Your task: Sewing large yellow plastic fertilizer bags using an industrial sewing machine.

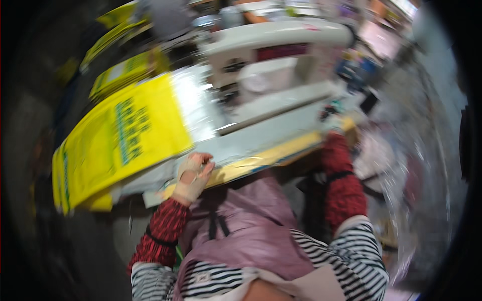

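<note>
A white sewing machine [281, 50] stands across the far side of a light grey worktable [271, 133]. A yellow printed bag [125, 135] with a silvery end [193, 100] lies at the left of the machine, its silvery end near the needle area. My left hand [193, 175], in a beige covering with bare fingertips, is at the table's front edge just right of the bag. Its fingers are loosely curled and apart, with nothing visible in them. My right hand [332, 123] is at the table's right end, next to a small dark and green item [332, 107]; motion blur hides its fingers.
More yellow bags [123, 72] are stacked behind the left side. Yellow tape [256, 161] runs along the worn front edge. Clear plastic sheeting [427, 165] hangs or lies at the right. A dark object [369, 103] sits near the right corner, and clutter fills the background.
</note>
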Demonstrator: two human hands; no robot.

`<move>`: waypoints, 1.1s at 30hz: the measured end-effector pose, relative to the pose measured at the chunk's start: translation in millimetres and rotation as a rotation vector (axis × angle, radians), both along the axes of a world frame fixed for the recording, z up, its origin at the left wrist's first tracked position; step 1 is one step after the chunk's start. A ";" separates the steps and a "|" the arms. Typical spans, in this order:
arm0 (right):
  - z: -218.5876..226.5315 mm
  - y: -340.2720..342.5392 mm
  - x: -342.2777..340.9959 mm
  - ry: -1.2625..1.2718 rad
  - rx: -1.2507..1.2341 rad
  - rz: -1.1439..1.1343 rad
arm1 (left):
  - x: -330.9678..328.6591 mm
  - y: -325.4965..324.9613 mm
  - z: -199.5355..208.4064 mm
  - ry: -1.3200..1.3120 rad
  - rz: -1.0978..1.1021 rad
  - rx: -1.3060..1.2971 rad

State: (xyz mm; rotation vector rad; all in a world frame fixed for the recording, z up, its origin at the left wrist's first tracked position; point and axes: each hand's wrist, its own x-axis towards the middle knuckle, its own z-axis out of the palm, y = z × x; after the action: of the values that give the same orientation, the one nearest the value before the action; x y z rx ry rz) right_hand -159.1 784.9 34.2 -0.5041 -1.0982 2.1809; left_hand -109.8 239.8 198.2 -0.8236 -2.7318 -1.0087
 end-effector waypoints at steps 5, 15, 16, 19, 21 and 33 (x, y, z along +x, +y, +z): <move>-24.3 81.5 -26.2 -0.405 -0.126 0.095 | -24.6 -114.2 -27.7 0.086 0.371 -0.389; -54.9 130.6 -58.8 -0.988 0.964 -0.152 | -59.2 -188.8 -38.3 0.311 0.313 -0.440; -50.3 157.7 -66.8 -0.868 0.399 -0.033 | -63.3 -194.2 -46.9 0.310 0.313 -0.403; -58.9 183.9 -57.0 -0.816 0.524 -0.168 | -66.3 -205.4 -53.7 0.216 0.346 -0.397; -81.2 121.1 -68.0 -0.912 0.599 -0.191 | -48.5 -212.2 -41.5 0.168 0.384 -0.536; 39.8 -25.9 39.7 -0.134 -0.009 0.087 | -67.9 -186.7 -59.6 0.420 0.272 -0.574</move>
State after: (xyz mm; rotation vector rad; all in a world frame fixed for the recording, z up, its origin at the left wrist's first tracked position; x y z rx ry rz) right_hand -119.4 759.0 74.0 -0.6251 -1.2019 2.2546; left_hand -177.7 53.1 138.7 -0.6044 -2.6579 0.0191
